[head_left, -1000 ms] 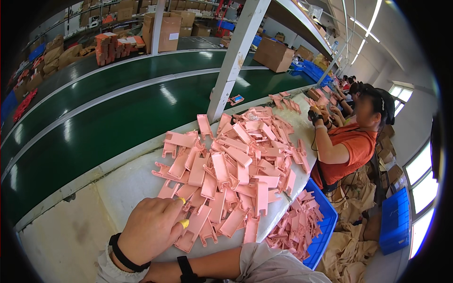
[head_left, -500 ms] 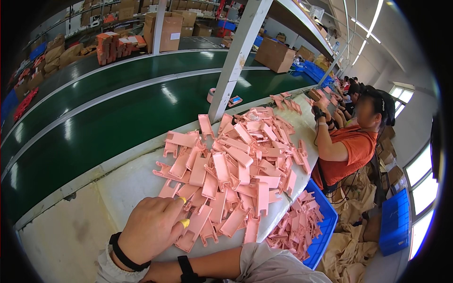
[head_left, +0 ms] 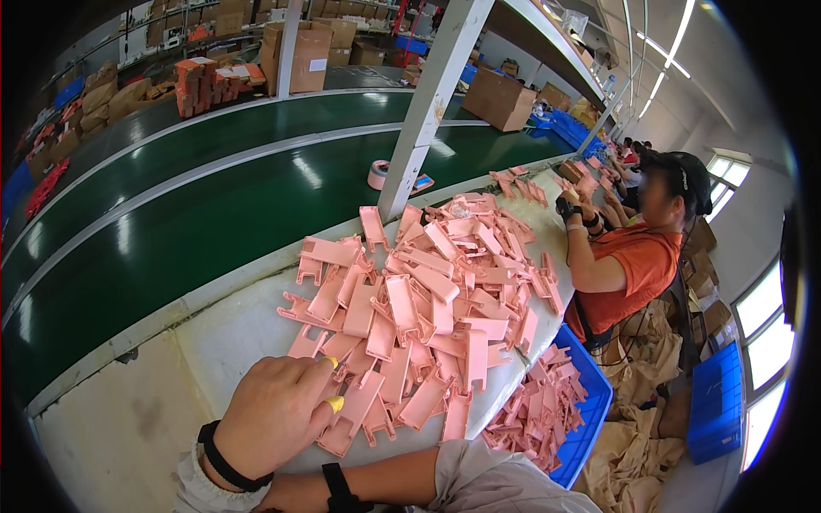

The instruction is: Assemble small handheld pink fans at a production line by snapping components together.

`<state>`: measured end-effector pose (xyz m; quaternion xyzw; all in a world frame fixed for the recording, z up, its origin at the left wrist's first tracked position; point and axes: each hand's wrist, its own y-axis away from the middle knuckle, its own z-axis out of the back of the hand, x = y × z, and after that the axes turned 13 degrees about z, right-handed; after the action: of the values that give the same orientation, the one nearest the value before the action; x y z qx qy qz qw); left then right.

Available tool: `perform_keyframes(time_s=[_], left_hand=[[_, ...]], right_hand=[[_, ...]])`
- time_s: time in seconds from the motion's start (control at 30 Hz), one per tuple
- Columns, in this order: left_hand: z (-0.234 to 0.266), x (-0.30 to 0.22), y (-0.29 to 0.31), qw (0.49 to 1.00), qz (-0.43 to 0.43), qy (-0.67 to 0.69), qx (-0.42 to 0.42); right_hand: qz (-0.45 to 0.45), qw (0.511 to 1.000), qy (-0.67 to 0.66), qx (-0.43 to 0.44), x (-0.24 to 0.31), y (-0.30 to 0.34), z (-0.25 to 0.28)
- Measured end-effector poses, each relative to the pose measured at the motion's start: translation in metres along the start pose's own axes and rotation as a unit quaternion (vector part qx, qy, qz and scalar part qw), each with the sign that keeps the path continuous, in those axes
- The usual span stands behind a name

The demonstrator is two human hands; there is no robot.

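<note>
My left hand (head_left: 278, 409) hovers at the near left edge of a heap of pink plastic parts (head_left: 402, 312). Yellow covers sit on its thumb and forefinger tips, which are apart with nothing seen between them; the other fingers are curled out of sight. The parts are flat, channel-shaped pieces with notched ends, piled loosely on a pale worktop (head_left: 231, 342). My right forearm, with a black wristband, crosses along the bottom towards my left wrist. Only a little of my right hand (head_left: 289, 494) shows under the left cuff, its fingers hidden.
A blue bin (head_left: 590, 415) of similar pink parts stands right of the worktop. Beyond the heap, a grey post (head_left: 432, 107) rises beside a green conveyor belt (head_left: 231, 209). A roll of tape (head_left: 378, 174) lies by the post. A co-worker in orange (head_left: 629, 265) works at the right.
My hands and the pink heap have stayed where they were. The co-worker at the right has shifted their head and hands slightly.
</note>
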<state>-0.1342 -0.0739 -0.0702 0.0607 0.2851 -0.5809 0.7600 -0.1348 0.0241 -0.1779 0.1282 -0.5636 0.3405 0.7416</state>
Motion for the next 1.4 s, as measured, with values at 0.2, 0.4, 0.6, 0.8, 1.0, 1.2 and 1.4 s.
perform_keyframes(time_s=[0.2,0.4,0.6,0.8,1.0,1.2,1.4], left_hand=[[-0.001,0.0,-0.001,1.0,0.0,0.004,0.003],[0.0,0.001,0.001,1.0,-0.003,0.006,0.0],[0.001,0.0,0.0,1.0,0.006,0.003,0.022],[0.001,-0.001,0.004,0.999,0.025,0.003,0.031],[0.002,-0.005,-0.002,0.996,0.018,-0.055,-0.068],[0.004,-0.005,0.001,0.992,0.033,-0.099,-0.077],[0.007,-0.002,0.005,0.997,0.015,-0.049,-0.057]], right_hand=[[0.004,1.0,0.003,0.001,0.0,0.001,0.001],[0.011,1.0,0.003,0.0,-0.001,0.0,0.0],[0.015,1.0,0.007,-0.006,-0.002,0.001,-0.001],[0.01,1.0,0.007,0.008,0.0,-0.001,-0.003],[0.067,0.994,-0.03,-0.082,-0.016,0.006,-0.013],[0.045,0.992,0.028,-0.111,0.004,0.005,-0.002],[0.058,0.992,0.039,-0.105,-0.005,0.006,-0.011]])
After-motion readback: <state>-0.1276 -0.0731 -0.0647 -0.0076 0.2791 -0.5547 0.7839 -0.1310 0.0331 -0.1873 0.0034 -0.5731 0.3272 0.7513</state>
